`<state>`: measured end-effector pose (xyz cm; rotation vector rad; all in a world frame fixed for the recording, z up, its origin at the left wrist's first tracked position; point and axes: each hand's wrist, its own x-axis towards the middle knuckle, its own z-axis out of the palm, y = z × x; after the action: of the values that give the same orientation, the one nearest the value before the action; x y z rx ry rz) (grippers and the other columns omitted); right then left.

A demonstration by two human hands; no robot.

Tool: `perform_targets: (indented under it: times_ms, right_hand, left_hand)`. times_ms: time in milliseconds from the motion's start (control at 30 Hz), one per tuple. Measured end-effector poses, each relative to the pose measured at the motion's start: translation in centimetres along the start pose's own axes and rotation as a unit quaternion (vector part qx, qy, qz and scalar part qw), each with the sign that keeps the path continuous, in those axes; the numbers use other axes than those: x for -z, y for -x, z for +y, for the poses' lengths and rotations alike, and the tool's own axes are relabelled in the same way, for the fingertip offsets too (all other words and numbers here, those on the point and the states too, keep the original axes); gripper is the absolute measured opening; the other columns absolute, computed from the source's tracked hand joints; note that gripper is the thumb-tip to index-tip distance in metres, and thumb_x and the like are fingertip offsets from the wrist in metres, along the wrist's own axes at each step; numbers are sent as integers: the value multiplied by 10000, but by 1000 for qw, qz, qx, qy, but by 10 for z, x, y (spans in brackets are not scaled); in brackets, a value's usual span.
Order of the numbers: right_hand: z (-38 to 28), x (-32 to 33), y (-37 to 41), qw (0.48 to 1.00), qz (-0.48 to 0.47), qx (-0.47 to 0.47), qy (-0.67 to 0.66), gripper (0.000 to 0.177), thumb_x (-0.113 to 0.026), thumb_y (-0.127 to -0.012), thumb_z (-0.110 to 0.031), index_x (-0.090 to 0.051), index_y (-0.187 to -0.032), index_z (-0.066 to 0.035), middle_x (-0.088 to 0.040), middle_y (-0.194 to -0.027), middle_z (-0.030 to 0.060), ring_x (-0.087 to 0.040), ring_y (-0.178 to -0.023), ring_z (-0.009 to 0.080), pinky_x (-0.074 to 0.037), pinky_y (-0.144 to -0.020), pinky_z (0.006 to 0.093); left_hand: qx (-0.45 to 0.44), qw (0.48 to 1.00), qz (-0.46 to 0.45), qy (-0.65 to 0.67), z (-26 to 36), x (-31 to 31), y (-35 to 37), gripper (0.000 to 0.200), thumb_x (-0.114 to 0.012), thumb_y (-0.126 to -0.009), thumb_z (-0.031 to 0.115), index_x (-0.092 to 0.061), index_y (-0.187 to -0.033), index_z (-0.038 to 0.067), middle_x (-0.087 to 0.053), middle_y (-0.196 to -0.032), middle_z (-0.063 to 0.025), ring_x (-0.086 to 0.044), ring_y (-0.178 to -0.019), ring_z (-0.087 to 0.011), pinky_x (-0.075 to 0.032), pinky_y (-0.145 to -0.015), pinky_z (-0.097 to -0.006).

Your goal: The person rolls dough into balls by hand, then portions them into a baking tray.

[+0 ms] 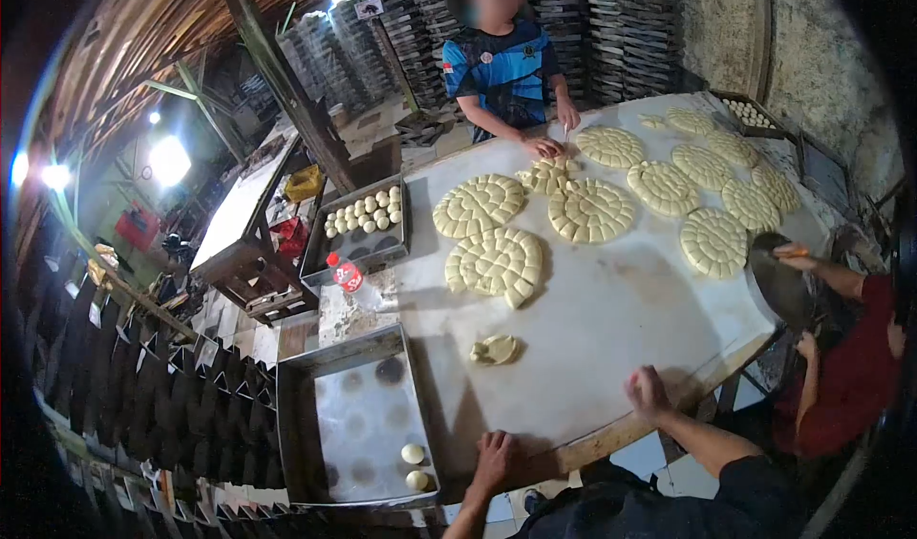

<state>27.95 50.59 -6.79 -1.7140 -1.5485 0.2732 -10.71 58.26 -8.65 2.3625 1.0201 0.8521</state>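
My left hand [494, 458] lies on the near table edge, right of a metal tray, with its fingers lowered and nothing visible in it. Over the table near its front edge, my right hand [648, 393] is closed and slightly blurred; what it holds, if anything, is hidden. A small flattened dough piece [495, 350] with a lump on it lies on the table beyond both hands. Farther back, a round of cut dough segments [494, 264] touches another such round [478, 205]. Two pale dough balls [413, 454] sit in the near tray [288, 415].
A bottle [349, 276] stands left of the dough, near a tray of dough balls [375, 212]. Across the table [611, 319], a person [501, 71] touches dough. At right, a person in a red sleeve [850, 367] reaches beside a dark round pan [781, 276].
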Motion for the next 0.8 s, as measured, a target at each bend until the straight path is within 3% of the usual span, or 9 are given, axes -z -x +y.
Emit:
perform_targets:
  times_ms: [67, 100, 200, 333, 467, 500, 533, 733, 800]
  right_hand:
    - [17, 24, -24, 989, -50, 96, 101, 277, -635, -863, -306, -516, -844, -55, -495, -858, 131, -480, -794, 305, -412, -759, 435]
    - [19, 34, -36, 958, -99, 183, 198, 296, -654, -829, -327, -515, -803, -67, -501, -871, 159, -475, -823, 355, -396, -797, 470]
    - [5, 2, -104, 985, -16, 109, 133, 329, -665, -772, -367, -529, -805, -69, -509, -887, 171, -476, -894, 379, -378, -838, 488]
    - [1, -66, -80, 992, -76, 96, -5, 298, -673, -745, -273, -567, -878, -28, -543, -906, 204, -510, -941, 402, -380, -923, 548]
    - [27, -10, -74, 901, -190, 388, 36, 202, -645, -747, -202, -587, -827, -26, -579, -840, 175, -568, -885, 357, -418, -954, 516]
    - [50, -6, -87, 905, -202, 374, 35, 185, -648, -746, -168, -586, -836, -18, -571, -836, 176, -562, -902, 374, -436, -935, 506]
    - [65, -5, -100, 908, -214, 358, 34, 171, -651, -745, -134, -586, -844, -11, -562, -833, 177, -557, -920, 391, -453, -916, 495]
    - [-1, -73, -151, 983, -51, 175, 39, 124, -626, -735, -107, -572, -783, -6, -576, -845, 178, -570, -912, 405, -449, -947, 504]
    - [0, -67, -129, 985, -59, 158, 42, 105, -626, -730, -104, -577, -755, -15, -582, -840, 166, -578, -907, 395, -450, -946, 501]
  left_hand:
    - [-93, 952, 41, -287, -20, 6, -20, 270, -711, -842, 271, -588, -967, 65, -568, -954, -146, -530, -893, -331, -439, -830, -425]
    - [-29, 968, 29, -249, -19, 9, -49, 284, -741, -814, 296, -609, -960, 91, -576, -978, -138, -520, -935, -340, -429, -859, -427]
    - [143, 976, 102, -126, 49, 9, -131, 270, -742, -812, 291, -619, -947, 93, -598, -978, -136, -533, -934, -346, -432, -860, -424]
    - [93, 992, 76, -45, 43, -68, -103, 232, -715, -809, 220, -620, -958, 70, -623, -974, -136, -554, -968, -352, -437, -871, -449]
    - [40, 989, -100, -103, 34, -41, -37, 293, -694, -796, 183, -641, -1066, 82, -629, -1112, -112, -552, -1112, -326, -420, -981, -483]
    - [46, 969, -141, -195, 47, -8, -57, 269, -696, -806, 191, -645, -1049, 87, -634, -1080, -96, -563, -1089, -317, -433, -966, -513]
    - [82, 983, -128, -98, 11, -2, -53, 224, -689, -820, 197, -655, -1020, 103, -643, -1049, -78, -578, -1061, -306, -422, -969, -496]
    - [166, 973, 104, -123, -12, -54, -136, 179, -676, -760, 142, -655, -933, 106, -669, -1010, -54, -572, -961, -317, -457, -817, -430]
    - [207, 973, 61, -81, 52, -41, -133, 235, -690, -756, 114, -666, -988, 93, -663, -1021, -89, -572, -996, -324, -458, -870, -432]
